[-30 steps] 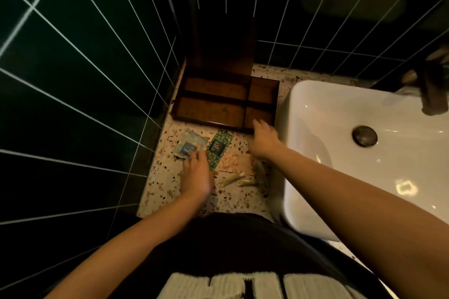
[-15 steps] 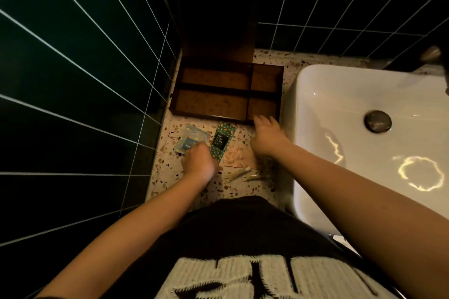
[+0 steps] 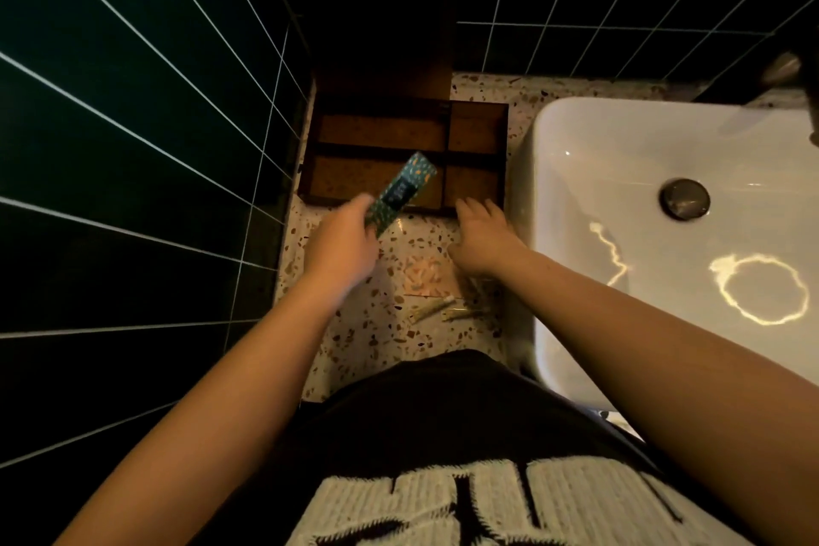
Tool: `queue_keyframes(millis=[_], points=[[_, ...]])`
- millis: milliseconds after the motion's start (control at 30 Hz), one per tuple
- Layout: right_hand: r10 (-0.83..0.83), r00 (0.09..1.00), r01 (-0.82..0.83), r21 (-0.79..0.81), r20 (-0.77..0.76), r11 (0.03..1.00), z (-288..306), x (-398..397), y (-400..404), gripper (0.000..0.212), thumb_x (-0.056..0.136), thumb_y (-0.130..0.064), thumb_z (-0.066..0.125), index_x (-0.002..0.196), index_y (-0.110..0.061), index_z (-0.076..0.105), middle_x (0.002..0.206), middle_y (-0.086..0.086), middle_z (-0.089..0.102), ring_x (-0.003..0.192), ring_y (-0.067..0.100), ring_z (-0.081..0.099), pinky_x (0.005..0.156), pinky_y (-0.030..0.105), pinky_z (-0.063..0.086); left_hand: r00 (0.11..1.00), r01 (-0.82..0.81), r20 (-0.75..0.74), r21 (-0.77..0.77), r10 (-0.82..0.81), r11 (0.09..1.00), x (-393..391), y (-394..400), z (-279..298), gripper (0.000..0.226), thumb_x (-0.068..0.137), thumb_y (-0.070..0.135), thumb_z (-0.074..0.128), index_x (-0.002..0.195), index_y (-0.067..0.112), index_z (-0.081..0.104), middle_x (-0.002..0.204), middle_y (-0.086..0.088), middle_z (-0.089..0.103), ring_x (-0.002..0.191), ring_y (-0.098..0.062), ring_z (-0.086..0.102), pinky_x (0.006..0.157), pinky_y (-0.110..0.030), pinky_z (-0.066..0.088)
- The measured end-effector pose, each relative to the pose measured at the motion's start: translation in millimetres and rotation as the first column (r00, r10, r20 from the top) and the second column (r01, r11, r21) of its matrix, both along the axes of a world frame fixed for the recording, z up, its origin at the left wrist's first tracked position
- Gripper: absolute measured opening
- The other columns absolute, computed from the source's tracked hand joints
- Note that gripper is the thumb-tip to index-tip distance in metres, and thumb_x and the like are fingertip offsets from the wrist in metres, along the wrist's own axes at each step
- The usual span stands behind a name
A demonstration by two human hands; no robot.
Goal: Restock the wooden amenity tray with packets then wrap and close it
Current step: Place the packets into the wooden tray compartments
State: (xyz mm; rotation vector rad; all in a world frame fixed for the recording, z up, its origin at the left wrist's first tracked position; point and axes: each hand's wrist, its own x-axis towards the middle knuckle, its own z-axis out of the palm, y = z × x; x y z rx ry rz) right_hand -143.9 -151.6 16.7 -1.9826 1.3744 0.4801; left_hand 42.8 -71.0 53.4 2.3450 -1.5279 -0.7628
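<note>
A dark wooden amenity tray [image 3: 503,155] with several empty compartments sits on the terrazzo counter against the green tiled wall, its lid standing up behind it. My left hand [image 3: 343,246] holds a green patterned packet [image 3: 401,193] lifted over the tray's front left compartment. Fingers spread, my right hand [image 3: 483,237] rests on the counter at the tray's front right corner. A pale pink packet [image 3: 423,277] and two small wrapped sticks [image 3: 447,310] lie on the counter below my hands.
A white basin [image 3: 620,173] with a metal drain [image 3: 684,199] fills the right side, close to the tray. Dark green tiled walls [image 3: 133,146] close in the left and back. The terrazzo counter [image 3: 368,337] strip is narrow.
My left hand has picked the green packet off the counter and raised it over the tray. The light blue packet beside it is no longer visible. My right hand stays put.
</note>
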Motion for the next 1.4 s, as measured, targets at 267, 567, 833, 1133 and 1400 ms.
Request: queue_keyframes(millis=[267,567,833,1133,1400], points=[[-0.006,1.000,0.006,0.004,0.008,1.000,0.2,-0.9,-1.1,0.084,0.094,-0.032,0.056,0.158,-0.015,0.005,0.168,0.007,0.005,0.153,0.033,-0.001,0.123,0.052,0.014,0.907,0.093,0.392,0.161,-0.151,0.983,13.4,-84.5,9.2,0.047,0.095,0.014,0.055,0.139,0.030,0.050,0.131,-0.009,0.060,0.127,-0.039,0.042,0.104,-0.056,0.029],[-0.006,1.000,0.006,0.016,0.008,1.000,0.5,-1.1,0.4,0.085,0.094,-0.035,0.054,0.159,-0.014,0.004,0.168,0.007,0.003,0.153,0.032,-0.003,0.122,0.052,0.015,0.856,0.171,0.387,0.417,-0.344,0.893,17.3,-109.4,-36.4,0.057,0.096,0.010,0.057,0.147,0.029,0.042,0.139,-0.010,0.054,0.133,-0.040,0.036,0.110,-0.058,0.027],[-0.014,1.000,0.014,-0.012,-0.001,1.000,0.5,0.0,3.0,0.085,0.093,-0.037,0.054,0.159,-0.016,0.003,0.168,0.005,0.002,0.153,0.029,-0.002,0.123,0.050,0.014,0.910,0.235,0.339,0.055,-0.240,0.970,30.8,-85.2,-49.8,0.044,0.091,0.013,0.060,0.134,0.021,0.055,0.136,-0.011,0.050,0.126,-0.037,0.045,0.105,-0.050,0.035],[-0.012,1.000,0.012,-0.029,-0.009,1.000,1.1,0.0,4.2,0.085,0.094,-0.038,0.054,0.159,-0.016,0.004,0.168,0.005,0.004,0.154,0.029,-0.001,0.123,0.049,0.014,0.927,0.198,0.253,0.295,-0.276,0.935,9.0,-56.7,-47.8,0.050,0.104,0.049,0.033,0.148,0.028,0.045,0.161,-0.006,0.031,0.142,-0.037,0.032,0.114,-0.059,0.024],[-0.014,1.000,0.013,-0.036,-0.015,0.999,2.6,-0.1,5.4,0.085,0.093,-0.038,0.054,0.159,-0.016,0.005,0.168,0.005,0.005,0.153,0.029,0.000,0.123,0.050,0.015,0.933,0.211,0.218,0.314,-0.286,0.926,12.9,-67.8,-50.2,0.054,0.104,0.051,0.027,0.154,0.033,0.034,0.166,-0.004,0.019,0.147,-0.036,0.022,0.115,-0.059,0.022]])
